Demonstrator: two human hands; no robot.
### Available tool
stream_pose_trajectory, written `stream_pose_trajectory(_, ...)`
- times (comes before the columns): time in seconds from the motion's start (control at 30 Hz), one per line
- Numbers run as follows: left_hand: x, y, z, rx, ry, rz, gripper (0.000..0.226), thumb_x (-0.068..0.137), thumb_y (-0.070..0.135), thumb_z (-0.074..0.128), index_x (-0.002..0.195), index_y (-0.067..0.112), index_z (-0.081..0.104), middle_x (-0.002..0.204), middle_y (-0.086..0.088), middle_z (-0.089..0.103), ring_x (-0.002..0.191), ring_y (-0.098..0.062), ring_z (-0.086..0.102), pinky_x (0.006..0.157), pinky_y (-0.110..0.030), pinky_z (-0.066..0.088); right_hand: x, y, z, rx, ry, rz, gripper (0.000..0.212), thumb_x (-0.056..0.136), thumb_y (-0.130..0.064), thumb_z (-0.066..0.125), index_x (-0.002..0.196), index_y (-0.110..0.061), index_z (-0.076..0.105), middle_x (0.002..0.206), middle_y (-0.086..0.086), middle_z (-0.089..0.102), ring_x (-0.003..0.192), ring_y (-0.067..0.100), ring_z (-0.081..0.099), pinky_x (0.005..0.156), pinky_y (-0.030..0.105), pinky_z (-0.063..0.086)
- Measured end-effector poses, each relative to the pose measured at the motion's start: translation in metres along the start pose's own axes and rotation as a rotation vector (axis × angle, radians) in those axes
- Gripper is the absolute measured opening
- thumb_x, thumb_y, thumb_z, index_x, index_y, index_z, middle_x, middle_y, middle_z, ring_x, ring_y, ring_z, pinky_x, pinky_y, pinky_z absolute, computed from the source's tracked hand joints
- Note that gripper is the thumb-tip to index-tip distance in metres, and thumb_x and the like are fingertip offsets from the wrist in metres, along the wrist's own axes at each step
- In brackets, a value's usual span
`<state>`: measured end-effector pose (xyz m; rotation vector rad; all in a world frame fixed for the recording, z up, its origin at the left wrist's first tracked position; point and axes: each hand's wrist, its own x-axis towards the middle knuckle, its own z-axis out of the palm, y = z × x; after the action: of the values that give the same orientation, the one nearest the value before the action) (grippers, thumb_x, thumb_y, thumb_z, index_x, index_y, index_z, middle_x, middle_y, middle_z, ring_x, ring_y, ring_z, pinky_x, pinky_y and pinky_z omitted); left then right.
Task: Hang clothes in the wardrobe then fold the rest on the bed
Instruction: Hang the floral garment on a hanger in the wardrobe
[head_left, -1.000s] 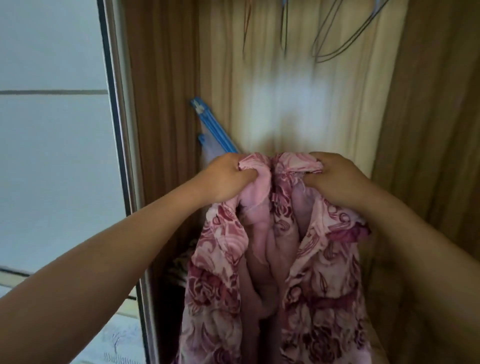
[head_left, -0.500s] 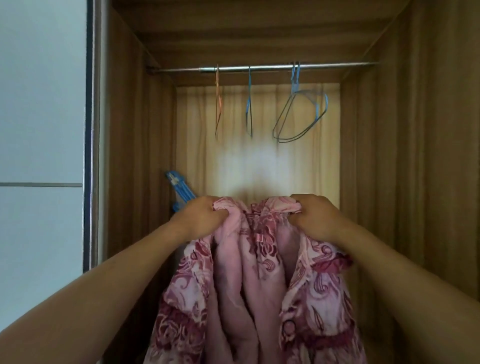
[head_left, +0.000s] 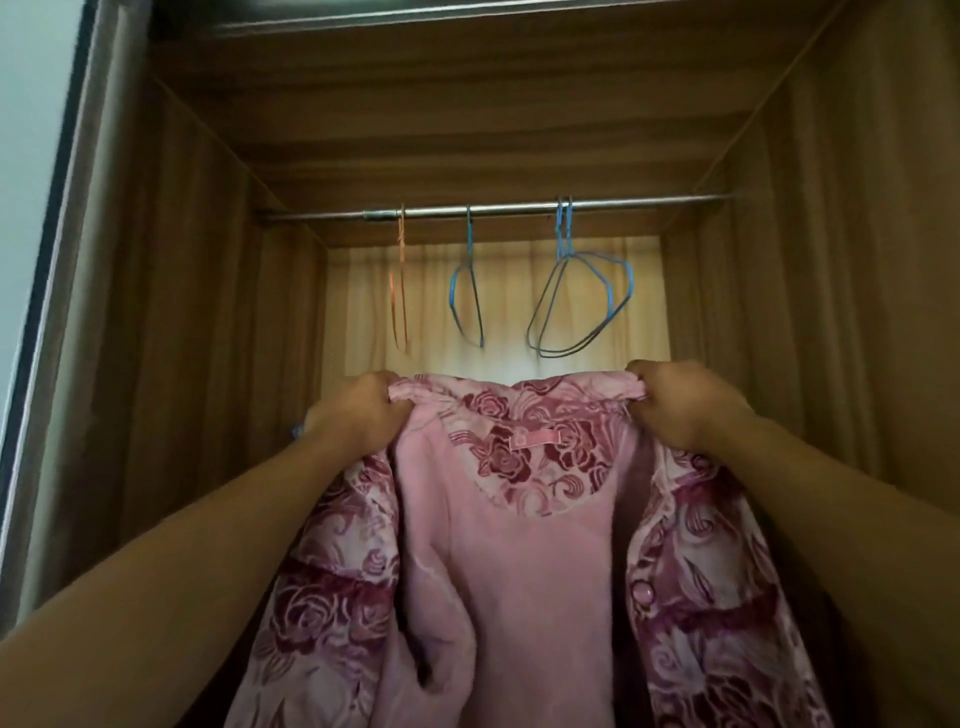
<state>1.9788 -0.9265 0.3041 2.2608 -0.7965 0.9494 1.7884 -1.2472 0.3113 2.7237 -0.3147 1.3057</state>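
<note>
A pink jacket (head_left: 519, 561) with a dark red rose pattern and plain pink lining hangs open in front of the wardrobe. My left hand (head_left: 358, 415) grips its left shoulder and my right hand (head_left: 680, 405) grips its right shoulder, stretching the collar flat between them. Above them, a metal rail (head_left: 519, 210) crosses the wardrobe. On the rail hang an orange wire hanger (head_left: 400, 291), a blue wire hanger (head_left: 467, 291) and a pair of blue wire hangers (head_left: 582, 301), all bare.
Wooden side walls (head_left: 208, 312) close in the wardrobe left and right, with a pale back panel (head_left: 509, 291) behind the hangers. The sliding door frame (head_left: 57, 260) runs down the left edge, beside a white wall.
My hands have moved apart and the bunched jacket is now spread open, showing its lining and neck label. The view has tilted up, bringing the rail and wardrobe ceiling lower in the frame.
</note>
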Motion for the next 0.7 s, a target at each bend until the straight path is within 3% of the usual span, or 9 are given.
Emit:
stream_pose_trajectory(0.17,0.0,-0.016,0.069,-0.003,-0.048,0.003,0.023,0.092,0.041,0.055,0.1,0.023,0.066,0.109,-0.011,0.071,0.104,-0.034,0.065,0.086,-0.038,0.053,-0.008,0.022,0.061,-0.034,-0.133,0.059,0.022,0.092,-0.038,0.057,0.111,-0.028,0.059,0.11,0.009,0.07,0.096,0.033,0.064,0.081,0.041,0.055)
stream_pose_trajectory(0.3,-0.033,-0.041,0.13,0.04,-0.278,-0.012,0.019,0.094,0.045,0.054,0.092,0.027,0.062,0.111,-0.009,0.071,0.107,-0.032,0.065,0.087,-0.037,0.052,-0.05,0.039,0.14,0.021,-0.335,0.106,0.036,0.093,-0.041,0.057,0.126,-0.028,0.062,0.126,0.006,0.069,0.109,0.029,0.065,0.093,0.038,0.053)
stream_pose_trajectory(0.37,-0.058,-0.056,0.158,0.065,-0.427,-0.058,0.025,0.094,0.047,0.055,0.102,0.026,0.066,0.114,-0.008,0.07,0.109,-0.031,0.065,0.091,-0.038,0.052,-0.081,0.046,0.182,0.067,-0.447,0.142,0.043,0.093,-0.039,0.061,0.132,-0.021,0.063,0.132,0.008,0.067,0.118,0.029,0.063,0.097,0.037,0.051)
stream_pose_trajectory(0.43,-0.086,-0.071,0.186,0.121,-0.61,-0.088,0.044,0.086,0.047,0.061,0.123,0.024,0.065,0.122,-0.006,0.068,0.11,-0.028,0.066,0.095,-0.04,0.052,-0.115,0.051,0.223,0.098,-0.555,0.169,0.042,0.091,-0.038,0.062,0.128,-0.018,0.066,0.128,0.009,0.068,0.117,0.03,0.064,0.095,0.037,0.051)
stream_pose_trajectory(0.5,-0.114,-0.085,0.212,0.157,-0.759,-0.11,0.058,0.078,0.047,0.065,0.131,0.022,0.063,0.131,-0.006,0.064,0.117,-0.027,0.062,0.101,-0.041,0.049,-0.147,0.054,0.26,0.109,-0.676,0.172,0.04,0.093,-0.038,0.063,0.126,-0.017,0.067,0.127,0.01,0.068,0.117,0.028,0.063,0.095,0.036,0.049)
stream_pose_trajectory(0.6,-0.154,-0.103,0.25,0.077,-0.838,-0.187,0.057,0.088,0.05,0.063,0.137,0.022,0.06,0.14,-0.008,0.058,0.124,-0.026,0.057,0.106,-0.037,0.044,-0.187,0.053,0.302,0.189,-0.813,0.216,0.045,0.095,-0.038,0.068,0.134,-0.016,0.064,0.134,0.009,0.064,0.122,0.026,0.061,0.097,0.029,0.045)
stream_pose_trajectory(0.7,-0.18,-0.12,0.277,0.056,-0.853,-0.211,0.051,0.096,0.048,0.057,0.14,0.023,0.057,0.144,-0.009,0.055,0.128,-0.027,0.054,0.106,-0.035,0.043,-0.213,0.05,0.332,0.216,-0.913,0.338,0.048,0.091,-0.043,0.07,0.131,-0.017,0.063,0.129,0.008,0.065,0.117,0.027,0.062,0.086,0.031,0.046)
